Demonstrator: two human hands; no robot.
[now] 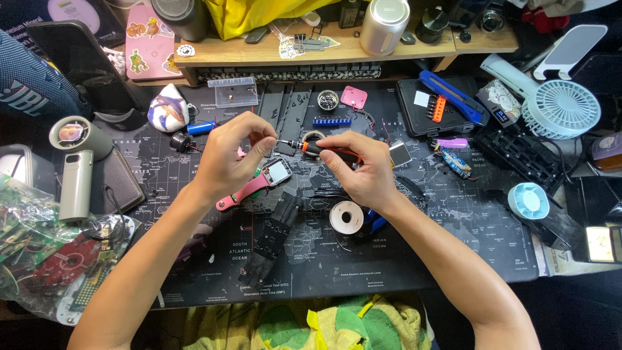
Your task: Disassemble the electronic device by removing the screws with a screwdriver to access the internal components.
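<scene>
a dark desk mat (402, 259) printed with a world map is spread across the table, and everything else is placed relative to it. along its far edge a wooden shelf (259, 52) is set, with a pale cylindrical speaker (384, 24) standing on it. off the mat's right edge a light blue handheld fan (562, 107) is laid, and off its left edge a grey-green handheld fan (76, 162) is seen. on the mat's far right part an open black tool case (447, 107) is rested, with a blue utility knife (453, 97) across it. above the mat's middle the left hand (230, 159) is held, its fingers pinched narrow around the metal tip of a small screwdriver (324, 150). just right of it the right hand (366, 172) is closed around the screwdriver's orange and black handle, so the tool is gripped between both hands over the mat's centre. under the left hand, on the mat, a pink-strapped watch (262, 181) with a square screen is laid. nearer the mat's front edge a black strip-shaped part (272, 236) and a white spool (345, 217) are lying.
</scene>
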